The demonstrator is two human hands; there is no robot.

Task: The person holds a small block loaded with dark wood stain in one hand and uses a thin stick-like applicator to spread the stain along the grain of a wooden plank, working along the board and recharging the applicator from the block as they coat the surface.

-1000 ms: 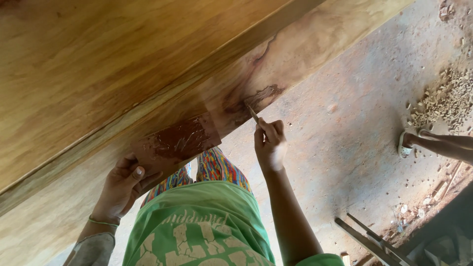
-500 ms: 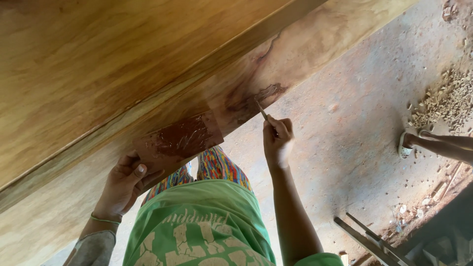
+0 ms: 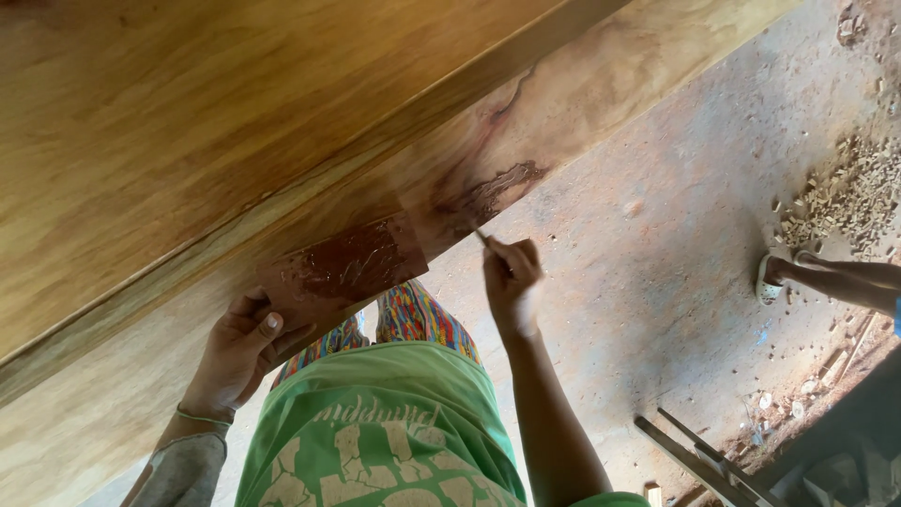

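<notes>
Plainly, the right hand [image 3: 511,277] pinches a thin applicator stick [image 3: 481,236] between clenched fingers, its tip touching the side face of a long wooden board [image 3: 582,89] just beside a dark smear of brown filler paste [image 3: 493,192] in a flaw of the grain. The left hand [image 3: 239,347] grips the lower corner of a small flat palette board [image 3: 347,268] smeared with the same wet reddish-brown paste, thumb on top and fingers curled beneath, holding it up against the board's edge. That palette looks light and stiff, best held by its clean corner as it is, since the coated face would be slick and messy. The stick seems slight and easily snapped, so a pinch near the tip suits it. Below lies a dusty floor [image 3: 657,310] with wood chips [image 3: 845,188], and another person's foot in a sandal [image 3: 771,277] stands near them.
</notes>
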